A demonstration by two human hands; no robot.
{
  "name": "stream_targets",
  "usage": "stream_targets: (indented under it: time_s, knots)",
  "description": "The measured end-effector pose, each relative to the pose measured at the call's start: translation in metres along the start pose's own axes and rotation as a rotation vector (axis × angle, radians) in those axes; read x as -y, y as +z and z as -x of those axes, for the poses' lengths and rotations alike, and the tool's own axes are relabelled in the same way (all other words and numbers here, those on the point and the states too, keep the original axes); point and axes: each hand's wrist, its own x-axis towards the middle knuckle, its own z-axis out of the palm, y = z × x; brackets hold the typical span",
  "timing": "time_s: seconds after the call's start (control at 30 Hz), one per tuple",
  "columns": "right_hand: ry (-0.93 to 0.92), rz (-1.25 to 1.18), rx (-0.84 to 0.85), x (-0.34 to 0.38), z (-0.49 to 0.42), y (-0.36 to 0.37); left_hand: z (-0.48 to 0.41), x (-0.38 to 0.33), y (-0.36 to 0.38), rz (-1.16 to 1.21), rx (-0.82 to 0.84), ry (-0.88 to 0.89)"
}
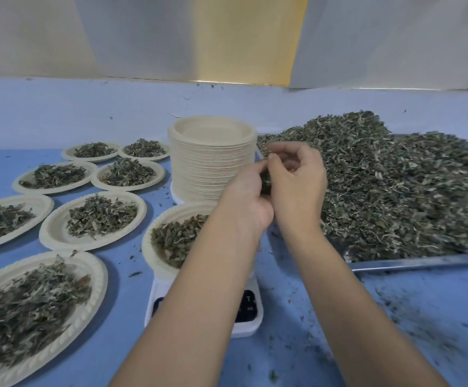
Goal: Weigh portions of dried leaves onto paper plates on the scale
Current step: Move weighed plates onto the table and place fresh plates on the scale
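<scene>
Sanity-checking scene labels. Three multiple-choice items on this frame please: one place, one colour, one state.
1. Where is the stack of empty plates? A on the tray; B behind the scale; C at the table's left edge.
2. Table cover colour? A blue; B red; C green.
3. The plate on the scale: A empty; B upside down; C holds leaves.
Key: B, the stack stands just past the scale; A, the cover is plainly blue; C, leaves lie heaped in it.
</scene>
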Motion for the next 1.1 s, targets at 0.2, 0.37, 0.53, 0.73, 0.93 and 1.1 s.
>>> stream_targets:
  time_s: [0.2, 0.37, 0.53, 0.73, 0.93, 1.1]
  knots:
    - [0.213, -0.034, -0.018, -0.026, -0.026, -0.032, -0.026, 0.038, 0.022, -0.064, -0.032, -0.1]
    - [0.529, -0.262, -0.082, -0.048, -0.039, -0.051, -0.04, 0.068, 0.034, -0.182, -0.137, -0.122]
    - [0.64, -0.187, -0.181, -0.069, -0.041, -0.064, -0.037, 0.084, 0.036, -0.27, -0.081, -0.198]
    - [0.534, -0.13, -0.207, -0.069, -0.041, -0.063, -0.041, 0.084, 0.033, -0.292, -0.027, -0.196]
    - [0.441, -0.086, -0.215, -0.066, -0.038, -0.057, -0.047, 0.085, 0.022, -0.379, -0.066, -0.112]
    - [0.511, -0.126, -0.195, -0.067, -0.036, -0.057, -0.045, 0.084, 0.019, -0.221, -0.064, -0.121]
